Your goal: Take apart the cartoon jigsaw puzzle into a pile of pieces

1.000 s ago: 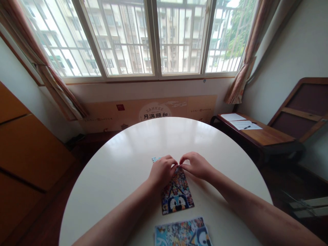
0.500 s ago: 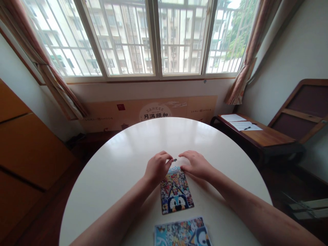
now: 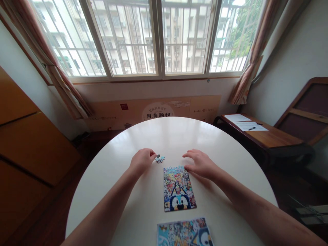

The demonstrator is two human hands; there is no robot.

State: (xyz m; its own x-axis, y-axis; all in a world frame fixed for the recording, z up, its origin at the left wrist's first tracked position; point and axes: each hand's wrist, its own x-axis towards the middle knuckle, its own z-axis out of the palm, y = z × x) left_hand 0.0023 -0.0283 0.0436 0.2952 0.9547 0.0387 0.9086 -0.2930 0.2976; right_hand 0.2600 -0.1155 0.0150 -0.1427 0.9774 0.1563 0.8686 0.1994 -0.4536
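A barred window [image 3: 184,37] spans twelve o'clock, tied-back curtains [image 3: 60,82] at its sides, above a tan panel [image 3: 133,109] with printed characters. Taking the puzzle as the clock's centre, a bench [image 3: 271,133] with papers [image 3: 249,126] and a pen [image 3: 252,128] stands at two.

The puzzle [image 3: 179,189] lies flat on the round white table [image 3: 217,143], upright to the viewer, a blue-and-black dog face at its six o'clock end and a scalloped light-blue edge at twelve. Loose pieces [image 3: 161,160] sit in a small cluster at eleven. The left hand [image 3: 141,160], at ten, pinches a dark piece [image 3: 158,156] between its fingertips, beside that cluster. The right hand [image 3: 201,163], at one, is open and grips nothing, its thumb at the puzzle's one o'clock corner. At six, apart from the puzzle, lies a similar print [image 3: 183,232], cut off below.
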